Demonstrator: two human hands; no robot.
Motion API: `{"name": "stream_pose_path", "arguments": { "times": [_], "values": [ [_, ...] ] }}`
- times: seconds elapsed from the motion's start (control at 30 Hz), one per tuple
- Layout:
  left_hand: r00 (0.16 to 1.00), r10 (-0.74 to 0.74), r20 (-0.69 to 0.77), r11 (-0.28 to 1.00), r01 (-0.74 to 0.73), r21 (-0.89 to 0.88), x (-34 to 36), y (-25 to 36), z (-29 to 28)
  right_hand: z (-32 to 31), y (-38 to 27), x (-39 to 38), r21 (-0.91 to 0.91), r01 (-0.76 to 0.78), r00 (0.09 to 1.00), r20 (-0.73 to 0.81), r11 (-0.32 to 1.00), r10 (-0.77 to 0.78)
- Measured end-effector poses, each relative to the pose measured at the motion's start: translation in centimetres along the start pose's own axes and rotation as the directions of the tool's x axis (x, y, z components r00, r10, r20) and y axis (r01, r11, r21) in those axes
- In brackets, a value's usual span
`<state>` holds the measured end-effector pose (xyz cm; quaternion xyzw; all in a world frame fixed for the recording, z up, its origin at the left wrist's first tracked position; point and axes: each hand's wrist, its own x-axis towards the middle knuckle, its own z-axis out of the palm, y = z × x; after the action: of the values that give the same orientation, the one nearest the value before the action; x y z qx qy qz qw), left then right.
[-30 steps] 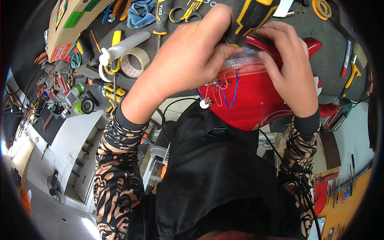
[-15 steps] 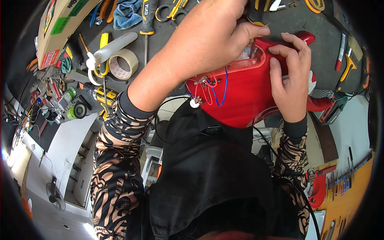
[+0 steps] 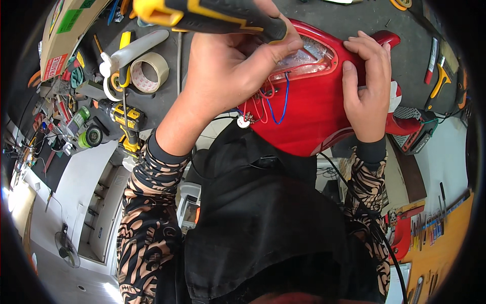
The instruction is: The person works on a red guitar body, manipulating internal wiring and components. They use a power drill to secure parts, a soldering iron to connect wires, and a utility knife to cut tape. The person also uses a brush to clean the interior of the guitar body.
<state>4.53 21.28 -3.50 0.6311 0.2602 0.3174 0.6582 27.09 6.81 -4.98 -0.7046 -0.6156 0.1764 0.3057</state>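
Note:
A red electric guitar body (image 3: 314, 119) lies in front of me, its open cavity lined with shiny foil (image 3: 314, 53). Red wires and a blue wire (image 3: 287, 96) hang over its edge, by a small white round part (image 3: 243, 121). My left hand (image 3: 228, 71) is closed around a tool with a thick black-and-yellow handle (image 3: 212, 16), held over the cavity's left side. That hand hides the tool's working end, so its kind is unclear. My right hand (image 3: 368, 86) rests open on the body, right of the cavity, fingers spread.
Left on the dark bench are a tape roll (image 3: 150, 72), a white tube (image 3: 139, 49), a yellow drill (image 3: 126, 119) and a cardboard box (image 3: 66, 35). To the right lie a yellow-handled brush (image 3: 441, 83) and a red-ended marker (image 3: 431, 61).
My left hand has moved left and toward me with the tool, whose handle now tilts leftward across the view. More of the foil-lined cavity shows. My right hand has barely moved.

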Motion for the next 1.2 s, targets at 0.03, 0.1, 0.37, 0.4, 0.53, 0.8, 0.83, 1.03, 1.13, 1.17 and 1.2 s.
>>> {"name": "stream_pose_path", "arguments": {
  "times": [0.03,0.1,0.37,0.4,0.53,0.8,0.83,1.03,1.13,1.17,1.2],
  "values": [
    [0.999,0.016,-0.028,1.0,-0.016,-0.013,-0.3,-0.5,0.0,0.1,0.0,0.0,-0.002,0.005,1.0,-0.004,1.0,-0.005],
    [0.998,0.048,-0.03,0.999,-0.048,-0.002,-0.6,-0.8,0.0,0.3,-0.2,0.0,-0.028,0.011,1.0,-0.005,1.0,-0.012],
    [0.998,0.014,-0.056,0.999,-0.016,-0.029,-1.2,-1.4,0.1,0.8,0.2,-0.4,-0.061,0.041,0.999,-0.015,0.997,-0.042],
    [0.998,-0.002,-0.061,1.0,0.001,-0.026,-0.4,-1.7,0.2,0.6,0.5,-0.3,-0.059,0.034,0.999,-0.001,0.998,-0.034],
    [0.999,-0.004,-0.036,1.0,0.004,0.008,-0.8,-1.4,0.2,0.6,0.5,-0.4,-0.058,0.032,0.999,0.009,0.998,-0.031],
    [1.0,0.019,0.005,1.0,-0.019,0.01,-0.3,-1.1,1.7,0.5,0.0,0.7,-0.018,0.021,0.999,0.045,1.0,-0.02],
    [0.998,0.057,0.001,0.998,-0.057,0.01,-0.2,-1.6,1.4,0.5,0.1,0.6,-0.021,0.022,0.999,0.045,1.0,-0.021],
    [0.997,0.05,-0.057,0.998,-0.052,-0.029,-0.4,-1.4,-0.2,0.7,1.0,-0.1,-0.021,0.032,0.999,0.037,0.999,-0.031],
    [0.998,-0.017,-0.069,0.998,0.013,-0.06,-0.4,-1.2,-0.1,0.6,1.0,0.3,-0.018,0.031,0.999,0.042,0.999,-0.03],
    [0.997,-0.028,-0.065,0.998,0.024,-0.064,-0.4,-1.3,0.1,0.6,1.0,0.2,-0.019,0.031,0.999,0.041,0.999,-0.03],
    [0.997,-0.04,-0.062,0.997,0.035,-0.067,-0.5,-1.3,0.2,0.7,1.0,0.2,-0.021,0.031,0.999,0.041,0.999,-0.03]
  ]
}}
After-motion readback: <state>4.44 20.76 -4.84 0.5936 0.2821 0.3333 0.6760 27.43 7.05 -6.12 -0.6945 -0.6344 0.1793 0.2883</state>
